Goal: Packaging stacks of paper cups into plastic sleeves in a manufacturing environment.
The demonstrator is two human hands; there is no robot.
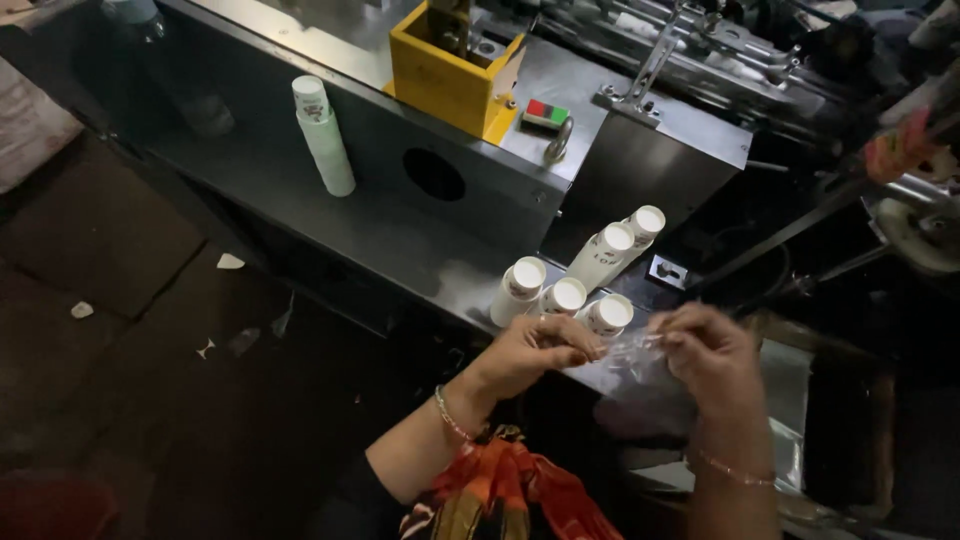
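Observation:
My left hand (pixel 528 352) and my right hand (pixel 712 358) both pinch the top of a clear plastic bag (pixel 640 378), which hangs crumpled between them over the metal ledge (pixel 400 250). Just beyond my fingers stand several stacks of white paper cups (pixel 568 296), upside down, some short and two taller ones (pixel 612 252) leaning toward the machine. Another tall stack of white cups (pixel 322 135) stands alone farther left on the ledge.
A grey metal machine (pixel 470 170) with a round hole, a yellow box (pixel 450 70) and a red and green switch (pixel 546 111) rises behind the ledge. Rods and rails run at the top right. The dark floor at the left holds scraps of paper (pixel 230 262).

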